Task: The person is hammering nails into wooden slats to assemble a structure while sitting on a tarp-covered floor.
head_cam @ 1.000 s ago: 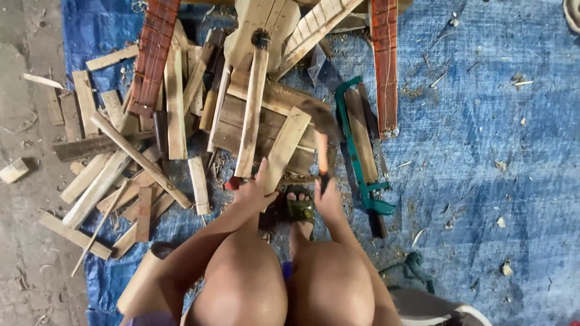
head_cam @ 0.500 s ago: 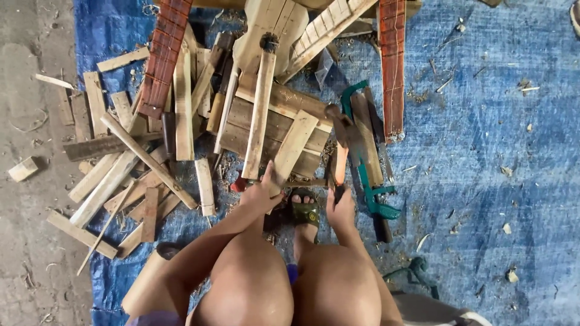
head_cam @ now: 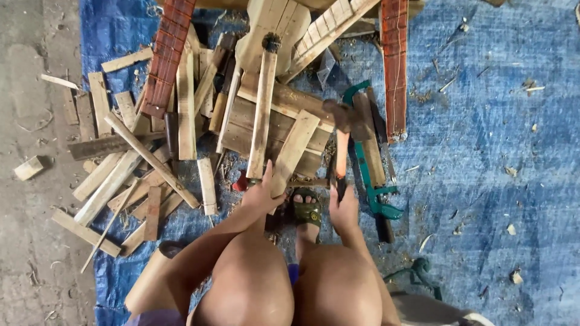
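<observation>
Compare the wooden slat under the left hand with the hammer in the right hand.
The wooden slat is pale, flat and long, lying on the stacked wood; the hammer is shorter, with an orange handle and a dark metal head. The left hand rests on the slat's near end; the right hand grips the hammer's handle. Both point away from the person.

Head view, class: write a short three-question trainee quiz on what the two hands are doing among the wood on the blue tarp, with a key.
1. True or false: the right hand grips a hammer by its handle.
2. Which does the left hand hold? A) a long pale wooden slat B) the green clamp C) a red slatted panel
3. What covers the ground under the woodpile?

Key
1. True; the hammer head is raised over the stacked boards.
2. A; the hand grasps the slat's near end.
3. A blue tarp.
</observation>
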